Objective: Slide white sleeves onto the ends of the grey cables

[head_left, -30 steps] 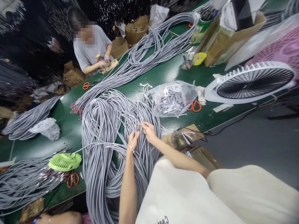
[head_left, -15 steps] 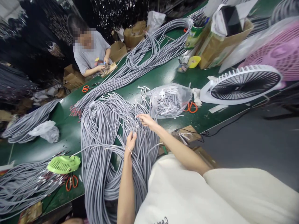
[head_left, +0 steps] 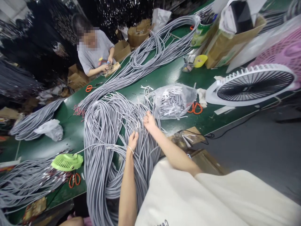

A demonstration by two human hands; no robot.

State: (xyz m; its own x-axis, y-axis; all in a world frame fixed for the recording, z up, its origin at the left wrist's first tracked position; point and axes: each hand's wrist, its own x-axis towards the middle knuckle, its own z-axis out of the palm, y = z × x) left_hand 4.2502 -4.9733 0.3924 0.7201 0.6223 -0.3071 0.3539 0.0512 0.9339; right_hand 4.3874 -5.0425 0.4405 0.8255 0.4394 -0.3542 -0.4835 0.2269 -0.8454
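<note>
A large bundle of grey cables (head_left: 98, 163) is looped over the table edge in front of me. My left hand (head_left: 133, 140), a thin bracelet at its wrist, is closed at the cable ends, with its thumb up and a grey cable in its grip. Just above and to the right, my right hand (head_left: 149, 121) is pinched together over the pale cable tips (head_left: 137, 121); what lies between its fingers is too small to make out. Close beyond it sits a clear plastic bag (head_left: 174, 102) filled with short cut grey and white pieces.
Orange-handled scissors (head_left: 197, 108) lie by the bag, near a white fan (head_left: 251, 86). A small green fan (head_left: 67, 162) and more scissors (head_left: 74, 180) are at left. Across the green table (head_left: 169, 70), a co-worker (head_left: 96, 53) handles small parts beside another cable bundle (head_left: 141, 67).
My right hand has shifted slightly right and up, its fingers drawn in more and its wrist bent. The left hand stays nearly where it was. The whole view has shifted a little.
</note>
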